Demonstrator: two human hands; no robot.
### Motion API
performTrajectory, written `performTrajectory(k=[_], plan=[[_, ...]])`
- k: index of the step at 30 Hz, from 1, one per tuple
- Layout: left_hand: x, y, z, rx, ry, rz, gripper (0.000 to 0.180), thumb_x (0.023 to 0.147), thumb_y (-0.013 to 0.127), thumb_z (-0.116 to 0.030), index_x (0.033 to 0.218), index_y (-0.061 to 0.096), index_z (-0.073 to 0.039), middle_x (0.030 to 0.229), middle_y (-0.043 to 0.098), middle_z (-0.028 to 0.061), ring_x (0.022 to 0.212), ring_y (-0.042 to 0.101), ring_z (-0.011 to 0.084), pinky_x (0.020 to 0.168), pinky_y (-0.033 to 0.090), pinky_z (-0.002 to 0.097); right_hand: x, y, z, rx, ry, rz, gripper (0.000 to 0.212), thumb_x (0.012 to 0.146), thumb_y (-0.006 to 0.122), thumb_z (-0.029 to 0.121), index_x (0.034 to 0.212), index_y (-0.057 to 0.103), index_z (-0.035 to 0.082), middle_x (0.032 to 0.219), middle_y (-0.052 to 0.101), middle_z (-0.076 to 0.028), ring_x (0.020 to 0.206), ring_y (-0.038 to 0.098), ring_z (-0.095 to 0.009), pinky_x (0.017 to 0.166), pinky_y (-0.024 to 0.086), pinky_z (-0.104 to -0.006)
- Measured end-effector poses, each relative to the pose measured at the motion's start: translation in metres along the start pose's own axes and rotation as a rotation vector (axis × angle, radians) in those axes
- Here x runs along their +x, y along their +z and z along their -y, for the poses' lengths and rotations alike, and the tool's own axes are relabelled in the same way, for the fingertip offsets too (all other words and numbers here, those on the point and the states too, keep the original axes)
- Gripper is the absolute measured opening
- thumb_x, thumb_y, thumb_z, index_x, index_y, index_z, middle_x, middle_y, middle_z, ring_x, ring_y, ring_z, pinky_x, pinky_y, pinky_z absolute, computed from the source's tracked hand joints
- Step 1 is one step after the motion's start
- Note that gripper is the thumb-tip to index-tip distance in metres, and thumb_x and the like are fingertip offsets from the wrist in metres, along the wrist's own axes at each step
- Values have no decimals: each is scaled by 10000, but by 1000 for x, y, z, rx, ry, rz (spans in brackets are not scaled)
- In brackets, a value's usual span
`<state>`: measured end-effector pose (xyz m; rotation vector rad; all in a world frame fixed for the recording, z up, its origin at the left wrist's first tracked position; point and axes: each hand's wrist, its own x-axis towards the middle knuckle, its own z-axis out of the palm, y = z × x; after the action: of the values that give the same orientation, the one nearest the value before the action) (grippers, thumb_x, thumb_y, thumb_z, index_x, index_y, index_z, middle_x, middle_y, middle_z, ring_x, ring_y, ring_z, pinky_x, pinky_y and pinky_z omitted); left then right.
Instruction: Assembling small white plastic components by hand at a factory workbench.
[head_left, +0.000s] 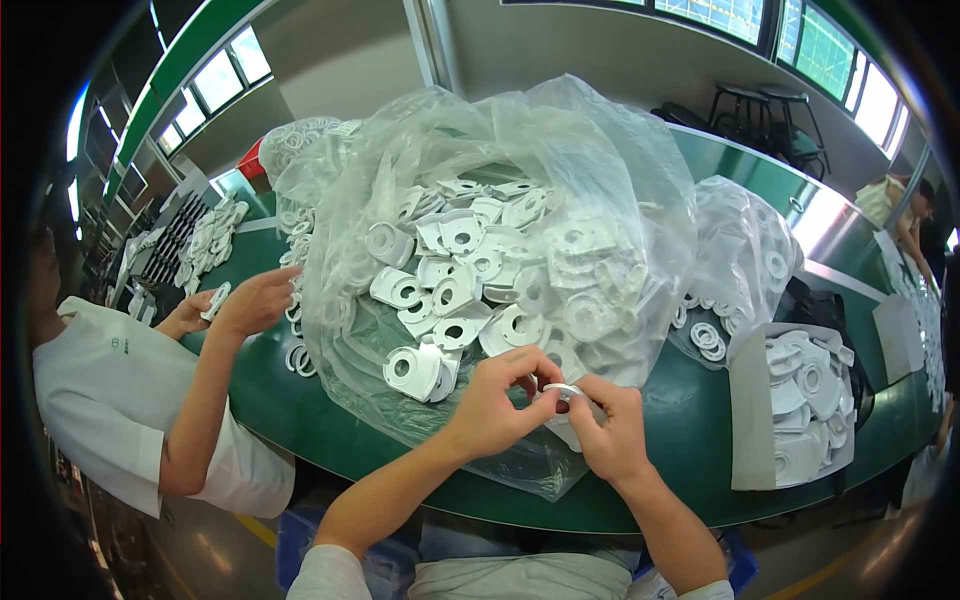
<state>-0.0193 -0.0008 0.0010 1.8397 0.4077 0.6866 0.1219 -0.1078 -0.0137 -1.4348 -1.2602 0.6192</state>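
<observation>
Head view: left hand [500,398] and right hand [613,430] both pinch one white part [564,389]. White pieces [432,236] lie in a clear bag [420,140] beyond.

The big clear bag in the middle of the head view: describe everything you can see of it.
The big clear bag looks like thin, wrinkled plastic film. It lies open on the green table, its folds rising behind and partly covering a heap of white parts inside. Its near end spreads flat toward the table's edge. The left hand and right hand are above its near right side; whether they touch it is unclear.
</observation>
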Motion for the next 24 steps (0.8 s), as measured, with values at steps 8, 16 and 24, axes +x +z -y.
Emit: performTrajectory(k=[8,16,24], plan=[[2,3,8,-415,-276,-45,186,893,590,-77,1053,588,18,948,623,44,861,610,91,798,480,240,1,3,-11,385,206,72,247,958,443,125,1019,629,-26,858,646,-22,759,563,-74,660,433,-227],[-3,11,11,-422,-256,93,481,855,568,-11,1316,431,-16,1196,535,47,1119,523,126,963,417,291,5,2,-1,832,336,-21,297,920,457,76,1192,508,-32,1009,627,-61,865,591,-87,729,459,-218],[-2,17,6,-414,-198,65,545,787,470,48,1324,415,-30,1164,513,45,1057,512,104,888,436,244,3,2,1,678,265,41,496,765,487,-114,1252,442,-30,1101,596,-99,1032,587,-133,882,458,-252]])
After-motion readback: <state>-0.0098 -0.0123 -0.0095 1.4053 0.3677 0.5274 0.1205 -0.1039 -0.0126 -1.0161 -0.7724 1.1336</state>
